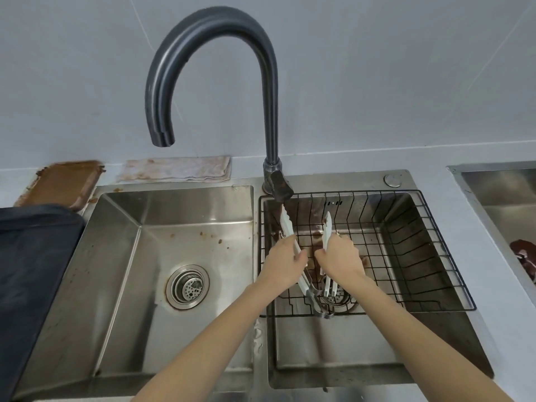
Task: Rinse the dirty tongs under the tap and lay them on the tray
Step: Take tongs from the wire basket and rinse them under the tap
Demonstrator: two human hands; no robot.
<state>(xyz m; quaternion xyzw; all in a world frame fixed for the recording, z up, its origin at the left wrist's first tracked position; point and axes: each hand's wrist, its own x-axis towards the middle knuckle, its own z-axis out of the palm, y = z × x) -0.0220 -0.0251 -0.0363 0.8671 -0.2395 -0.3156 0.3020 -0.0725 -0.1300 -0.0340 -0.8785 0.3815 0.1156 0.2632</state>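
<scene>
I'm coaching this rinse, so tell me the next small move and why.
Probably carry the tongs left, under the tap spout. Both the left hand and right hand hold them over the wire basket in the right basin, while the spout hangs over the left basin with no water visible.

Double sink, tap at 12 between the basins, tongs held over the right one.
Left basin (162,227) at 9, right basin (435,343) at 3, wire basket (406,227) sitting in the right basin. Tap (269,111) stands behind the divider, spout out over the left basin. Cloth (177,169) on the counter at 11, tray (62,182) left of it at 10. Tongs (326,230) over the basket, left hand (282,264) on the left arm, right hand (340,256) on the right arm, hinge toward 6.
</scene>
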